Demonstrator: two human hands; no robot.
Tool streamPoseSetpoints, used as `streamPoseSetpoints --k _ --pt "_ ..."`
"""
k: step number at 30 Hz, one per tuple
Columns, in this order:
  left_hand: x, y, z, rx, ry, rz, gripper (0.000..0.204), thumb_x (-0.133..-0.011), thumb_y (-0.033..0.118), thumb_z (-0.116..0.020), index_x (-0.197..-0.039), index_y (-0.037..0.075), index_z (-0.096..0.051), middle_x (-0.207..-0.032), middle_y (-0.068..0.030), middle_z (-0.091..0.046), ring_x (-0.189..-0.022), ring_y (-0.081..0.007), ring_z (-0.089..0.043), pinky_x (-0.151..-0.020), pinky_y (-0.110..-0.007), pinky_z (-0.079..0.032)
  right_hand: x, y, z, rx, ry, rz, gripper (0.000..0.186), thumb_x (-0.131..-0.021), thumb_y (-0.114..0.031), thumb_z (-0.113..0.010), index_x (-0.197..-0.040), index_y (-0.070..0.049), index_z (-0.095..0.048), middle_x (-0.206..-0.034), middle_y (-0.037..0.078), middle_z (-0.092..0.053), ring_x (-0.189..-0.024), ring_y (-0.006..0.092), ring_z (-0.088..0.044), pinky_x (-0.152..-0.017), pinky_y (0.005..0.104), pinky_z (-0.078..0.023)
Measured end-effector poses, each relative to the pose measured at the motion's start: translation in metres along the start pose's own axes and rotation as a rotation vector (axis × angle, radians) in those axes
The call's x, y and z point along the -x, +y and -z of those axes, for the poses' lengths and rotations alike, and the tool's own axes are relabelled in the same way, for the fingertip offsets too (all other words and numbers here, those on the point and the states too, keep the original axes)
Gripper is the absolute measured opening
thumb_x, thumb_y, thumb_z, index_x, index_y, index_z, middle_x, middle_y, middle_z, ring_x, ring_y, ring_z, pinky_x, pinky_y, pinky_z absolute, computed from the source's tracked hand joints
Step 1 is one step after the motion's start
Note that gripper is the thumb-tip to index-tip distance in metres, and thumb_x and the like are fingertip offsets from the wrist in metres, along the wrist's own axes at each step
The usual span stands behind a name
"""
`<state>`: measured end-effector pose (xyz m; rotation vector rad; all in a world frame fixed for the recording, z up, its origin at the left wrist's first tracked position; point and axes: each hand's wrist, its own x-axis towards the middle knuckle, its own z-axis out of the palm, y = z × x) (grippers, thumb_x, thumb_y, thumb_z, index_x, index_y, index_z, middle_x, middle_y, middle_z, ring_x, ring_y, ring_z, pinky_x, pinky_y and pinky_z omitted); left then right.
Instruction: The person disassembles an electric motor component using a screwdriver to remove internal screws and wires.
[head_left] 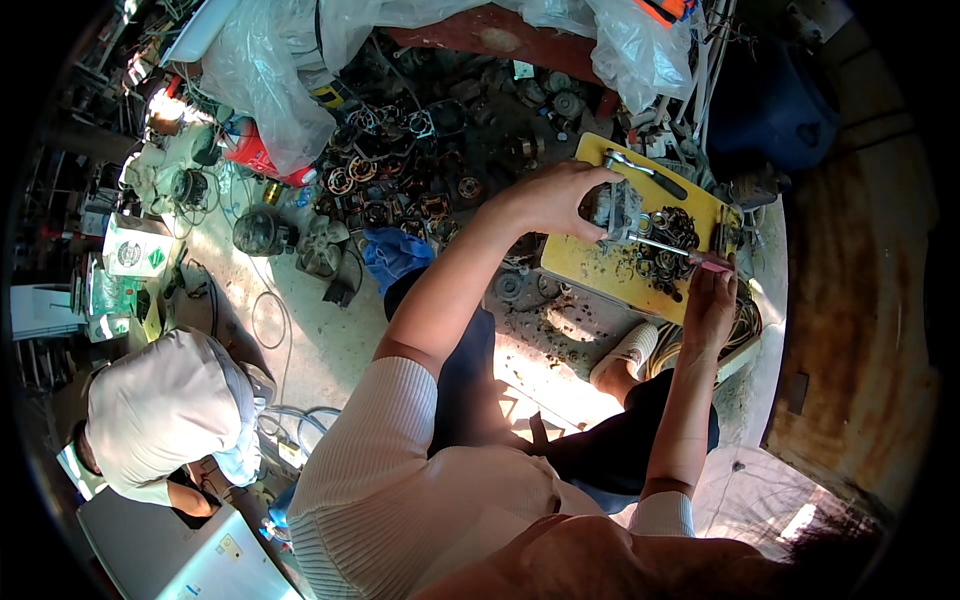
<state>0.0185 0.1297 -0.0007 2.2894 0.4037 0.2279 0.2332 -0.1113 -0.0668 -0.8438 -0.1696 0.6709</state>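
Over a yellow board point(592, 262), my left hand point(555, 200) is closed round a grey metal part point(617, 208), perhaps a small motor housing. The fingers of my right hand point(710, 300) wrap a screwdriver point(708, 261) by its red handle. Its shaft points left, with the tip at the lower edge of the metal part; whether it sits in a screw I cannot tell. Under the shaft lies a heap of small dark metal pieces point(672, 232). A ratchet wrench point(650, 175) with a dark handle rests near the board's far edge.
Dismantled motor parts point(390, 170) cover the floor ahead, with a blue cloth point(393, 258) nearby. A blue barrel point(775, 110) stands far right, and a coiled hose point(740, 325) lies beside the board. At left, another person point(170, 410) bends over a white appliance point(215, 560).
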Motion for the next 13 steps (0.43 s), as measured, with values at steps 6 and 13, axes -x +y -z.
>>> streamPoseSetpoints --k 6,13 --pt "0.000 0.001 0.001 -0.004 -0.002 0.008 0.081 -0.067 0.029 -0.081 -0.137 0.007 -0.047 -0.128 -0.0222 -0.056 -0.119 -0.0354 -0.054 -0.102 -0.040 -0.042 0.005 -0.003 -0.003 0.026 0.080 -0.031 0.040 -0.101 -0.018 -0.050 -0.141 -0.013 -0.043 -0.126 0.007 -0.058 -0.112 0.0190 -0.057 -0.092 0.0349 -0.047" --pt "0.001 0.002 0.002 0.007 -0.009 0.013 0.081 -0.068 0.029 -0.080 -0.138 0.008 -0.046 -0.129 -0.0214 -0.055 -0.120 -0.0351 -0.054 -0.103 -0.040 -0.041 0.003 0.002 0.002 0.031 -0.014 0.056 0.047 -0.101 -0.015 -0.048 -0.147 -0.013 -0.035 -0.129 0.011 -0.055 -0.116 0.0213 -0.056 -0.102 0.0372 -0.045"
